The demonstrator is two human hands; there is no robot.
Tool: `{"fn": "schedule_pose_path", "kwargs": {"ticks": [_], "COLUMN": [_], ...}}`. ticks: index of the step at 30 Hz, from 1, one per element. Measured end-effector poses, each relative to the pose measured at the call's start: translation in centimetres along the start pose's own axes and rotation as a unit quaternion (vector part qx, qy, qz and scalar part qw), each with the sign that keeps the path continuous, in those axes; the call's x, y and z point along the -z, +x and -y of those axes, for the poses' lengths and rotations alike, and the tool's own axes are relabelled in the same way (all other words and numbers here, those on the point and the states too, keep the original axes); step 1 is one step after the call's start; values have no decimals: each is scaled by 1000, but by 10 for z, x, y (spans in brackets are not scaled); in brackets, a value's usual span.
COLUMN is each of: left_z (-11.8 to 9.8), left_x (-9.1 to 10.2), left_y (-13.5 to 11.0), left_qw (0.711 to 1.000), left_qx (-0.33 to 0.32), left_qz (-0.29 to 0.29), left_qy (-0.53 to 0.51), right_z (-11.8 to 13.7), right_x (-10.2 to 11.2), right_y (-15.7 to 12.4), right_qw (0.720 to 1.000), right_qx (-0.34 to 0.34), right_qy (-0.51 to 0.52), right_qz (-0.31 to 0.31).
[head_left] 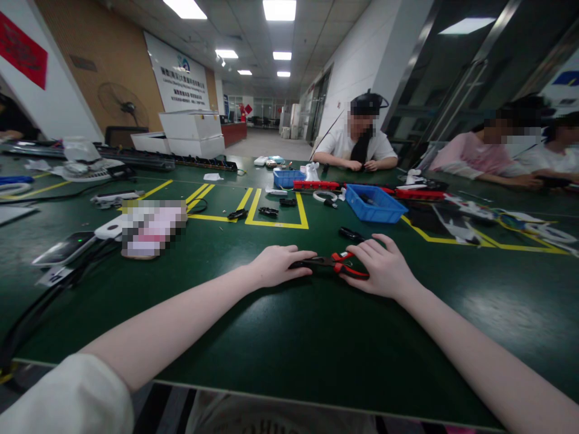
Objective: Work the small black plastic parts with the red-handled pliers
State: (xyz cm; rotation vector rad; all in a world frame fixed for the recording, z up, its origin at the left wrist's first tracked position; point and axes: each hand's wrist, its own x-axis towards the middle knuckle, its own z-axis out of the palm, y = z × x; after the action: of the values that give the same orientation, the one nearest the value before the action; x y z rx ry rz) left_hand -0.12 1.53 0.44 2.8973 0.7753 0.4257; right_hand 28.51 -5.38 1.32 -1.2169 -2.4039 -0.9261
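Note:
My right hand (384, 265) is closed on the red and black handles of a pair of pliers (355, 272), whose dark jaws point left. At the jaws' tip, my left hand (278, 265) pinches a small black piece (299, 263); the fingers partly hide it, and whether the jaws grip it I cannot tell. Just beyond my right hand lies a black part (351, 234). Farther off, several similar black parts, one of them a clip-like part (268, 211), lie in and beside a yellow-taped rectangle (277, 225).
A blue bin (375, 204) with dark items stands beyond my right hand, and a smaller blue bin (289, 176) is farther back. Left are a phone (154, 229), a white device (66, 248) and black cables (34, 313). A person (357, 141) sits opposite; others sit at right.

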Motion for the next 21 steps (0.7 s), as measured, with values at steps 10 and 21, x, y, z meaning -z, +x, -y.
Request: {"fn": "schedule_pose_path", "kwargs": {"ticks": [10,21], "left_z": [1,2], "left_x": [-1,-1], "left_y": [0,0], "left_qw": [1000,1000], "left_qx": [-2,-7], "left_qz": [-1,2], "left_qy": [-1,-3], "right_z": [-1,0], "right_x": [-1,0], "right_y": [0,0], "right_qw": [1000,1000], "right_qx": [11,6], "right_qy": [0,5], "right_qz": [-2,6]}}
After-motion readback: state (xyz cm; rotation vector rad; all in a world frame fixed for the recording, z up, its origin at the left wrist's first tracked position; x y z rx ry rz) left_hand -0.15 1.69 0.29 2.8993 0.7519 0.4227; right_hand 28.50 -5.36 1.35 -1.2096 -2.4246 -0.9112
